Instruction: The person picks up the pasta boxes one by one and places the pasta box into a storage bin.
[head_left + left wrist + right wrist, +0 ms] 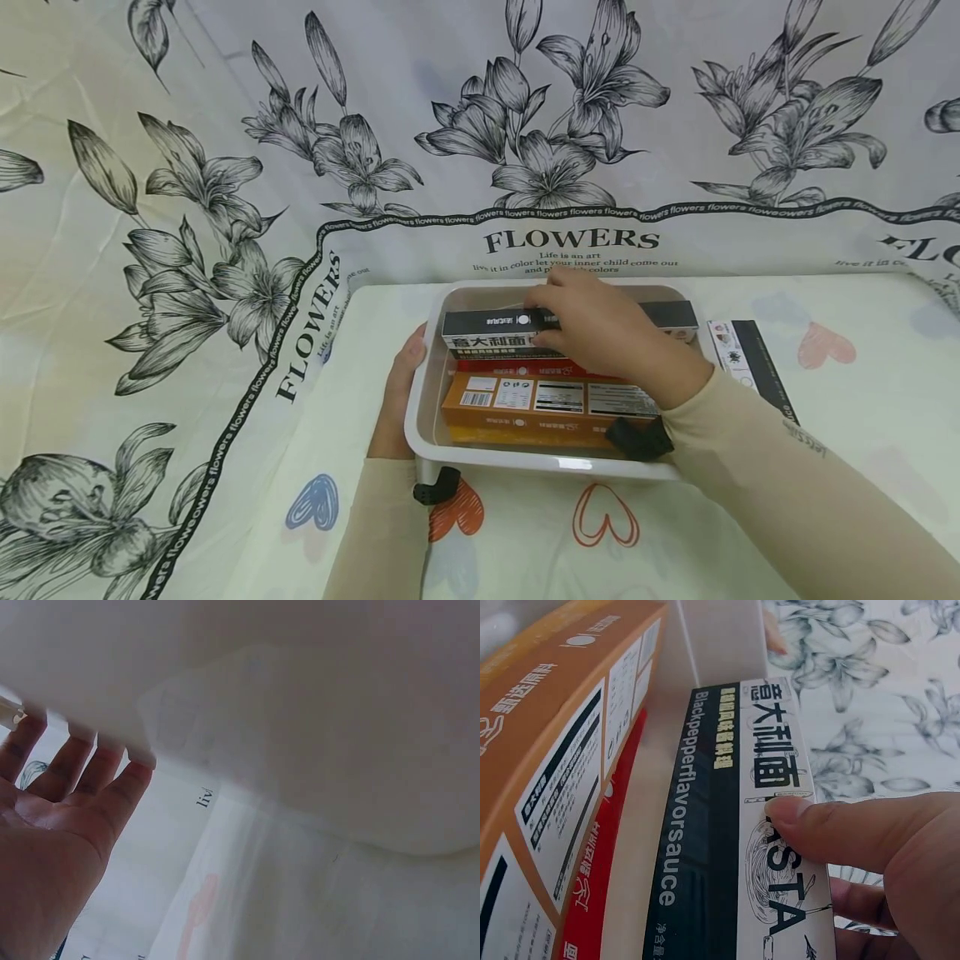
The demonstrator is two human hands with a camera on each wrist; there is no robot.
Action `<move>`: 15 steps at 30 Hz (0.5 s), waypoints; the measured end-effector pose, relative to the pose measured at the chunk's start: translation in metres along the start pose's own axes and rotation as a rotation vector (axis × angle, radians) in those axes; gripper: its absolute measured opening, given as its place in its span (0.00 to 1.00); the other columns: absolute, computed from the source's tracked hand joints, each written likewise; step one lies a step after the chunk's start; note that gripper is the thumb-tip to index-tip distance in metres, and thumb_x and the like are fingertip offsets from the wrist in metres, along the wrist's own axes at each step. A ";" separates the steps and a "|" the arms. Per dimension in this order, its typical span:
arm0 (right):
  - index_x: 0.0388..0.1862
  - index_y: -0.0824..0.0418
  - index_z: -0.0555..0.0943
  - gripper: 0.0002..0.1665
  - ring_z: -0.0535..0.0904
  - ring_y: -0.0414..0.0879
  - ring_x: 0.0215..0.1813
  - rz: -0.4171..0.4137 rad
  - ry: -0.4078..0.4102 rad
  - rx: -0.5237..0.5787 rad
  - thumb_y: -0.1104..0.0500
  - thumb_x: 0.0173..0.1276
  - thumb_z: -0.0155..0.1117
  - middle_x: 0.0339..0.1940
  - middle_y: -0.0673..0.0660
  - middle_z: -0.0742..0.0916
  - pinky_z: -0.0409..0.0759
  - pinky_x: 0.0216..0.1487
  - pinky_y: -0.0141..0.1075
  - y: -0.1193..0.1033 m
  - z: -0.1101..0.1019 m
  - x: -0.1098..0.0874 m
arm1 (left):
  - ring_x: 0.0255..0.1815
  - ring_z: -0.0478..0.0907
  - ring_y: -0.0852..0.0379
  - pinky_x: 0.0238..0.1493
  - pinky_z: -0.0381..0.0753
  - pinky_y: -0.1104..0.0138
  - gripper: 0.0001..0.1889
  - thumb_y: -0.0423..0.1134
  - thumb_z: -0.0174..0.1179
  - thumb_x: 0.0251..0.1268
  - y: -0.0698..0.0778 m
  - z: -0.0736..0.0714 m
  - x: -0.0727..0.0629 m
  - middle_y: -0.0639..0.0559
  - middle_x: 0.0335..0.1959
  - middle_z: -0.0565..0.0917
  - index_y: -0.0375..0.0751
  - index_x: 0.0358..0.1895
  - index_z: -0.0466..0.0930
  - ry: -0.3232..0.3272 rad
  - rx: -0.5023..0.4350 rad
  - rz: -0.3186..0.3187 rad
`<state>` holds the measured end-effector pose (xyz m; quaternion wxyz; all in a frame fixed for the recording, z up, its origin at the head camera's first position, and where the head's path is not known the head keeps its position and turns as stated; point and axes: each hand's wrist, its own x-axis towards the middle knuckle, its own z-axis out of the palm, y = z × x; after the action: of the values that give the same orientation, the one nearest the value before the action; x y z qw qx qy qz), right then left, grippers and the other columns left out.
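Note:
A white plastic tub point(491, 460) stands before me with several long boxes in it. My right hand point(596, 321) grips a black-and-white pasta box point(491, 333) along the tub's far side; the right wrist view has the thumb point(791, 814) on the white face, other fingers behind. Red and orange boxes lie nearer me: the red box point(604, 847) beside a beige gap, the orange box point(517, 398) with its label panels up. My left hand point(401, 387) supports the tub's left side. Its fairly straight fingers point(124, 795) have their tips against the tub, under the rim.
Another black-and-white box point(753, 362) lies on the heart-patterned cloth point(525, 542), right of the tub and partly behind my right sleeve. A flower-printed sheet point(465, 50) rises behind and to the left. A yellow-orange box edge point(517, 435) lies along the tub's near wall.

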<state>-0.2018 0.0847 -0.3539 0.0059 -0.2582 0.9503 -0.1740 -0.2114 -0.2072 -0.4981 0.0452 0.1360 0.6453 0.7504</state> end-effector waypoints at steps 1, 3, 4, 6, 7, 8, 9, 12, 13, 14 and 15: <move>0.68 0.57 0.87 0.29 0.79 0.53 0.57 0.000 0.002 -0.001 0.52 0.71 0.82 0.55 0.57 0.83 0.82 0.60 0.51 0.000 0.001 0.000 | 0.78 0.63 0.39 0.76 0.62 0.39 0.40 0.60 0.40 0.81 0.009 0.007 -0.003 0.38 0.81 0.66 0.41 0.87 0.58 0.021 0.007 -0.017; 0.68 0.57 0.87 0.29 0.79 0.53 0.57 -0.005 0.009 -0.001 0.52 0.71 0.82 0.55 0.57 0.83 0.81 0.60 0.51 0.001 0.002 0.000 | 0.79 0.63 0.40 0.77 0.60 0.40 0.38 0.56 0.35 0.82 0.016 0.014 -0.006 0.38 0.81 0.65 0.39 0.87 0.57 0.042 0.019 -0.030; 0.68 0.58 0.87 0.29 0.79 0.53 0.57 -0.008 0.014 -0.003 0.52 0.71 0.82 0.55 0.57 0.83 0.81 0.60 0.51 0.002 0.002 0.001 | 0.78 0.63 0.40 0.77 0.60 0.40 0.38 0.57 0.36 0.82 0.018 0.014 -0.006 0.36 0.81 0.65 0.39 0.87 0.57 0.041 0.011 -0.037; 0.68 0.58 0.87 0.28 0.80 0.53 0.56 -0.014 0.022 -0.009 0.52 0.71 0.82 0.54 0.58 0.83 0.82 0.59 0.51 0.003 0.003 0.001 | 0.75 0.65 0.39 0.76 0.60 0.40 0.40 0.58 0.40 0.81 0.016 0.012 -0.004 0.34 0.79 0.66 0.37 0.86 0.58 0.038 -0.013 -0.038; 0.67 0.58 0.87 0.29 0.80 0.53 0.55 -0.018 0.027 -0.013 0.52 0.71 0.82 0.54 0.57 0.83 0.82 0.58 0.50 0.003 0.004 0.002 | 0.75 0.65 0.39 0.76 0.61 0.39 0.41 0.60 0.42 0.81 0.014 0.011 -0.003 0.34 0.79 0.66 0.38 0.86 0.58 0.038 -0.009 -0.037; 0.67 0.59 0.87 0.28 0.80 0.53 0.55 -0.025 0.033 -0.019 0.53 0.71 0.82 0.53 0.58 0.83 0.82 0.58 0.50 0.003 0.004 0.002 | 0.74 0.66 0.39 0.76 0.62 0.39 0.42 0.61 0.43 0.80 0.012 0.009 -0.002 0.33 0.78 0.66 0.37 0.86 0.58 0.036 -0.012 -0.028; 0.67 0.59 0.87 0.28 0.80 0.53 0.54 -0.030 0.039 -0.024 0.53 0.71 0.82 0.52 0.58 0.83 0.82 0.57 0.50 0.003 0.004 0.003 | 0.74 0.66 0.39 0.75 0.62 0.38 0.43 0.63 0.44 0.79 0.010 0.008 -0.002 0.33 0.78 0.67 0.38 0.86 0.58 0.033 -0.015 -0.024; 0.66 0.60 0.87 0.28 0.80 0.53 0.52 -0.044 0.056 -0.037 0.53 0.70 0.83 0.51 0.58 0.83 0.82 0.56 0.49 0.003 0.005 0.004 | 0.75 0.66 0.39 0.75 0.63 0.37 0.42 0.63 0.43 0.79 0.005 0.006 -0.001 0.36 0.79 0.68 0.38 0.86 0.60 0.036 -0.005 0.002; 0.66 0.60 0.87 0.28 0.80 0.53 0.52 -0.048 0.061 -0.039 0.53 0.70 0.83 0.50 0.58 0.83 0.82 0.55 0.49 0.003 0.005 0.004 | 0.76 0.66 0.39 0.75 0.62 0.36 0.41 0.62 0.42 0.80 0.005 0.006 -0.001 0.37 0.79 0.68 0.39 0.86 0.60 0.036 0.003 0.011; 0.65 0.60 0.87 0.28 0.80 0.53 0.51 -0.050 0.067 -0.041 0.53 0.70 0.83 0.50 0.58 0.83 0.82 0.55 0.49 0.003 0.005 0.005 | 0.76 0.66 0.39 0.75 0.62 0.36 0.40 0.61 0.42 0.80 0.005 0.006 -0.002 0.38 0.79 0.69 0.39 0.85 0.61 0.035 -0.001 0.018; 0.65 0.60 0.87 0.28 0.80 0.53 0.51 -0.049 0.070 -0.043 0.53 0.70 0.83 0.49 0.58 0.83 0.82 0.55 0.48 0.003 0.006 0.005 | 0.76 0.66 0.39 0.75 0.62 0.36 0.39 0.60 0.41 0.80 0.005 0.006 -0.002 0.38 0.79 0.69 0.40 0.85 0.62 0.039 0.000 0.022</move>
<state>-0.2075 0.0828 -0.3597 -0.0373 -0.2754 0.9468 -0.1624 -0.2073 -0.2026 -0.4925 0.0243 0.1285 0.6445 0.7533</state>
